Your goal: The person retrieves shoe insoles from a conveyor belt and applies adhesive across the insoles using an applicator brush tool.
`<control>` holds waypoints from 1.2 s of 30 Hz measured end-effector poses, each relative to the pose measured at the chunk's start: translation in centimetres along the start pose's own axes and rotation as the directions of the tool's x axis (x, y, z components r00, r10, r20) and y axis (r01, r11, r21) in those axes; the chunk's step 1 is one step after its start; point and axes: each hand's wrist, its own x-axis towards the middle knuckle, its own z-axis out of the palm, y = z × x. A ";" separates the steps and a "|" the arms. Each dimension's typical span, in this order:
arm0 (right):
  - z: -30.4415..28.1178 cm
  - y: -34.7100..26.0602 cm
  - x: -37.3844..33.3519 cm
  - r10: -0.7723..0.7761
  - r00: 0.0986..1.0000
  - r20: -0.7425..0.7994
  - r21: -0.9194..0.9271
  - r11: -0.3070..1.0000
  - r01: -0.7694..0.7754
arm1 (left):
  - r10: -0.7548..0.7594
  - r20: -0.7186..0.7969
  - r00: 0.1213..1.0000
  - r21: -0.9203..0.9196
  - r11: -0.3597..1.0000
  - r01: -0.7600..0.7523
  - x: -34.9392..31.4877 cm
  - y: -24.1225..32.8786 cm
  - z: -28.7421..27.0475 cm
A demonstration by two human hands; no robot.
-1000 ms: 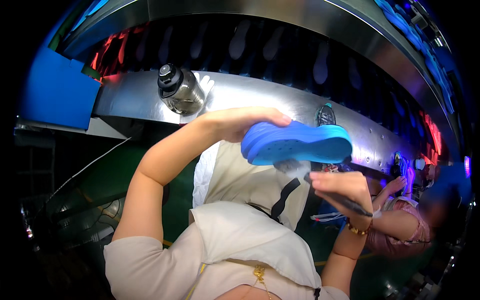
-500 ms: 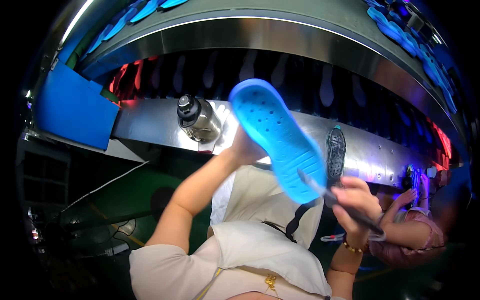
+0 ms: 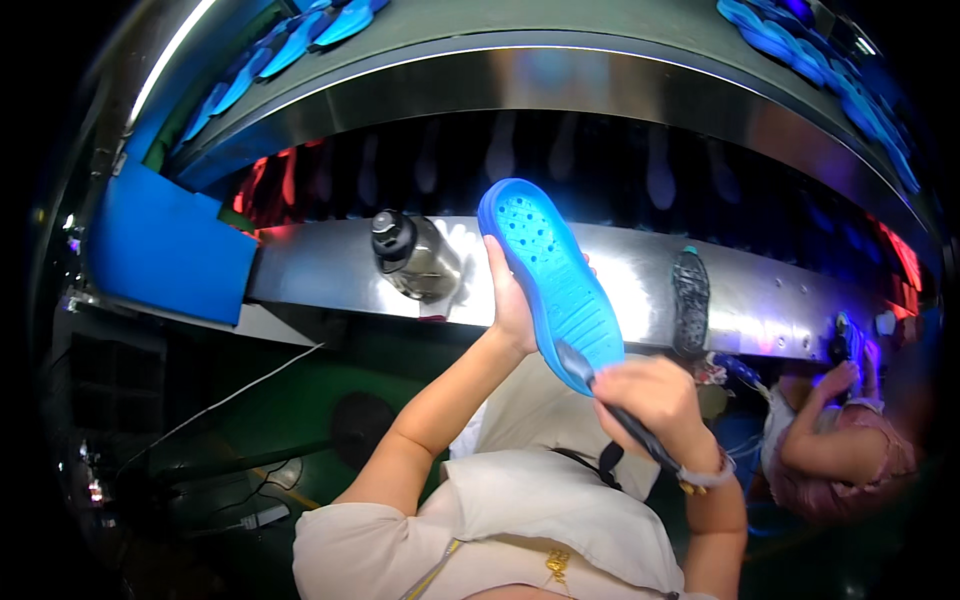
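My left hand [image 3: 513, 302] is wrapped round the edge of a bright blue shoe sole [image 3: 560, 265], thumb on its near side. The sole is tilted, its hollow face with small holes turned up. In my right hand [image 3: 655, 398] is a dark-handled brush [image 3: 637, 432]. Its blurred tip reaches the lower end of the sole, at the inner edge; whether it touches cannot be made out. Behind the sole runs a shiny metal ledge [image 3: 640, 285].
A dark-capped clear bottle [image 3: 418, 256] stands on the ledge at left. Right of the sole lies a black patterned sole-shaped piece [image 3: 691, 300]. Blue soles [image 3: 345, 22] rest on the upper conveyor [image 3: 560, 25]. Farther right, another person [image 3: 840, 440] works at the ledge.
The blue sole has turned more upright and moved slightly right. My right hand has shifted left and down a little, bringing the brush tip to the sole's near edge. The view has shifted too.
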 end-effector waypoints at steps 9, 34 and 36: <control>-1.6 0.3 3.2 0.068 0.992 -0.106 0.290 0.956 -0.035 | 0.078 0.162 0.984 -0.070 0.995 -0.067 -1.0 0.0 2.5; -0.4 -0.4 -0.8 0.387 0.914 -0.122 0.722 0.666 -0.186 | 0.112 0.259 0.959 -0.158 0.985 -0.072 -2.9 0.2 3.3; -0.2 -0.6 -0.1 0.518 0.842 -0.150 0.701 0.656 -0.279 | 0.129 0.296 0.946 -0.190 0.979 -0.074 -2.8 0.4 3.1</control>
